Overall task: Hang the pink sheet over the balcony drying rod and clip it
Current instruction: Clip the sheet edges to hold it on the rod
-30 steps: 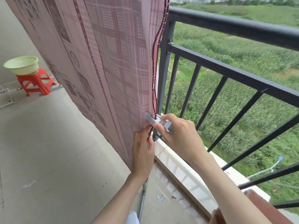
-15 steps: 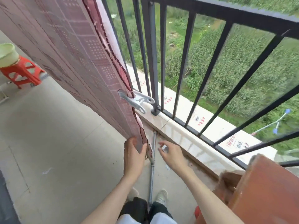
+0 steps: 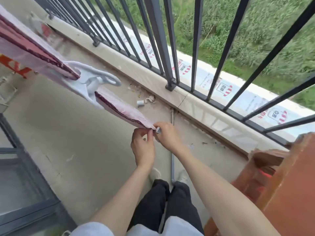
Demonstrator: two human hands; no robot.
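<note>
The pink sheet [image 3: 119,108] hangs doubled, and I look down along its dark red hemmed edge. A silver metal clip [image 3: 95,80] is clamped on that edge partway down. At the bottom corner my left hand [image 3: 143,145] pinches the sheet's layers together. My right hand [image 3: 167,135] grips a second small metal clip [image 3: 158,130] right at that corner, touching the fabric. The drying rod is out of view above.
The black balcony railing [image 3: 170,82] stands on a concrete curb [image 3: 196,103] to the right. A metal pipe [image 3: 172,150] lies on the floor by my feet. A brown wooden piece [image 3: 281,184] stands at right, a glass door frame [image 3: 25,184] at left, and debris sits by the curb.
My view has tilted down. Both hands have come together at the sheet's bottom corner, and my right hand now brings a clip to it after reaching toward the floor.
</note>
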